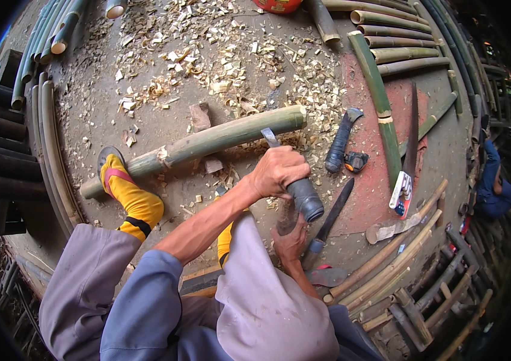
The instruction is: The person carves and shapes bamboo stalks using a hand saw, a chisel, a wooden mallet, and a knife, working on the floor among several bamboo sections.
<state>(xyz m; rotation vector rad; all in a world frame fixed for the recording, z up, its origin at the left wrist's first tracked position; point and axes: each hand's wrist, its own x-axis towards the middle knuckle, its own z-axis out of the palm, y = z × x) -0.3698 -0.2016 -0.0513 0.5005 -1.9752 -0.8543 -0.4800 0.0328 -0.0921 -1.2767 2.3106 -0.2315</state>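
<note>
My left hand (278,172) is closed around the dark wrapped handle of a chisel (307,202). Its flat metal blade tip rests at the near side of a green bamboo pole (225,138), close to the pole's right end. A notch is cut in the pole further left, and my foot in a yellow sock (136,207) and sandal presses on its left end. Nearer to me, my right hand (291,242) grips a brown wooden piece (286,215), partly hidden behind the chisel handle and my left hand; its full shape cannot be made out.
A wooden block (200,117) props the pole. To the right lie a hatchet (341,141), a tape measure (356,161), a long knife (335,209), a handsaw (410,138) and a notched bamboo length (377,99). Wood chips (195,63) litter the ground. Another person (496,180) sits far right.
</note>
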